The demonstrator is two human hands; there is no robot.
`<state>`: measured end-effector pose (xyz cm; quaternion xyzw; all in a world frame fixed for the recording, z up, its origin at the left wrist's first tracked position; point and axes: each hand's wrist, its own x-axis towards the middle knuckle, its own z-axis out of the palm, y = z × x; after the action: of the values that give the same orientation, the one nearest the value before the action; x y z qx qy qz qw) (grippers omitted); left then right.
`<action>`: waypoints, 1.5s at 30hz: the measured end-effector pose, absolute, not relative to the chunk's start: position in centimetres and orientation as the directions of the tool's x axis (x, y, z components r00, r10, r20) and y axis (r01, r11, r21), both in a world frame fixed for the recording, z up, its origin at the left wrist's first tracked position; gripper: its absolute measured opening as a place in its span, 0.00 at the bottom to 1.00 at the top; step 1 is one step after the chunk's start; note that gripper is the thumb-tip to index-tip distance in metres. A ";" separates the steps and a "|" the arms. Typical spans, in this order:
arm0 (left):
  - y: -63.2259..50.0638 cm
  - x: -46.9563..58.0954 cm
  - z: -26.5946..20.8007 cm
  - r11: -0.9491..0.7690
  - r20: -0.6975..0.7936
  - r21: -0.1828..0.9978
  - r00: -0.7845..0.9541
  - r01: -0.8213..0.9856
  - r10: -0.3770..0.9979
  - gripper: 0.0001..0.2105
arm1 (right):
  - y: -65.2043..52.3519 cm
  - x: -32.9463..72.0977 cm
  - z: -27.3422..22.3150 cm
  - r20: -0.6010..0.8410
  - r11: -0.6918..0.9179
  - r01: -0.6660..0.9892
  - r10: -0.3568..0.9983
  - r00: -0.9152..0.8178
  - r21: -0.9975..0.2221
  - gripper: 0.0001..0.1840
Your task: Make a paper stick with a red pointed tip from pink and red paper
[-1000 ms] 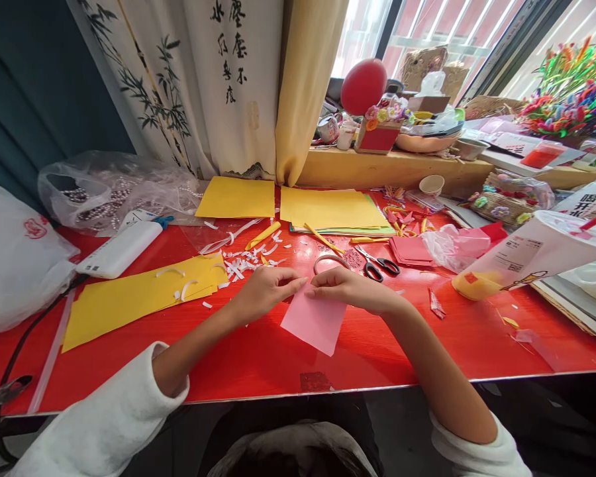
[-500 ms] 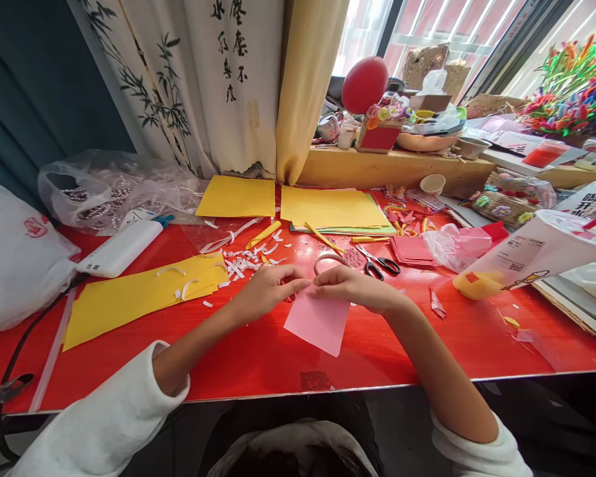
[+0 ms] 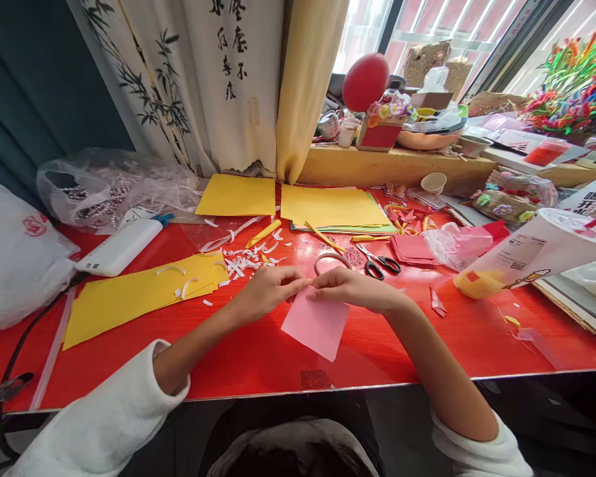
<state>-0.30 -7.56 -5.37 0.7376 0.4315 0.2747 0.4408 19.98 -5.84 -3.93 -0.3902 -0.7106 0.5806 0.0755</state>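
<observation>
A square sheet of pink paper (image 3: 316, 326) hangs from my fingertips, slanted above the red table. My left hand (image 3: 268, 289) pinches its upper edge between thumb and fingers. Right beside it, my right hand (image 3: 350, 288) grips the same edge, and the two sets of fingertips nearly meet. The fingers cover the pinched edge, so I cannot see how it is bent there. Just behind my hands lie a round band (image 3: 333, 257) and black-handled scissors (image 3: 380, 264).
White paper scraps (image 3: 243, 262) are scattered left of centre. Yellow sheets (image 3: 144, 295) lie at left, more yellow sheets (image 3: 332, 207) at the back. A tilted drink cup (image 3: 531, 255) stands at right, near red paper (image 3: 413, 250). A white power bank (image 3: 124, 246) is at left.
The pink paper's lower end has swung slightly to the left and down. Both hands keep their hold in almost the same place.
</observation>
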 end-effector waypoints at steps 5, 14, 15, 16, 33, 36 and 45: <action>-7.5 -0.2 -4.9 -0.124 -0.046 0.938 0.471 0.323 0.881 0.18 | -5.8 20.2 -3.9 -0.344 0.035 0.481 0.654 -0.674 -0.876 0.21; -7.4 -0.3 -4.9 -0.094 -0.089 0.943 0.516 0.319 0.852 0.13 | -5.8 20.2 -3.8 -0.386 0.026 0.524 0.645 -0.659 -0.852 0.22; -7.4 -0.3 -4.9 -0.087 -0.095 0.945 0.519 0.314 0.849 0.13 | -5.8 20.2 -3.8 -0.389 0.023 0.523 0.642 -0.661 -0.852 0.22; -7.5 -0.3 -4.9 -0.080 -0.099 0.948 0.523 0.308 0.847 0.13 | -5.8 20.2 -3.8 -0.390 0.020 0.520 0.637 -0.665 -0.854 0.21; -7.6 -0.2 -4.8 -0.059 -0.119 0.946 0.513 0.318 0.850 0.14 | -5.9 20.2 -3.6 -0.393 0.023 0.514 0.615 -0.683 -0.857 0.23; -7.5 -0.4 -5.0 -0.057 -0.106 0.955 0.514 0.290 0.851 0.13 | -5.8 20.2 -3.5 -0.388 0.032 0.522 0.631 -0.672 -0.852 0.23; -7.3 -0.5 -4.8 -0.081 -0.094 0.951 0.529 0.298 0.843 0.12 | -6.0 20.3 -3.1 -0.405 0.017 0.547 0.652 -0.641 -0.837 0.22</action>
<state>-0.48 -7.34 -4.77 0.6898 0.4136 0.2539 0.5372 20.28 -5.96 -3.14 -0.4213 -0.7114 0.5605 0.0471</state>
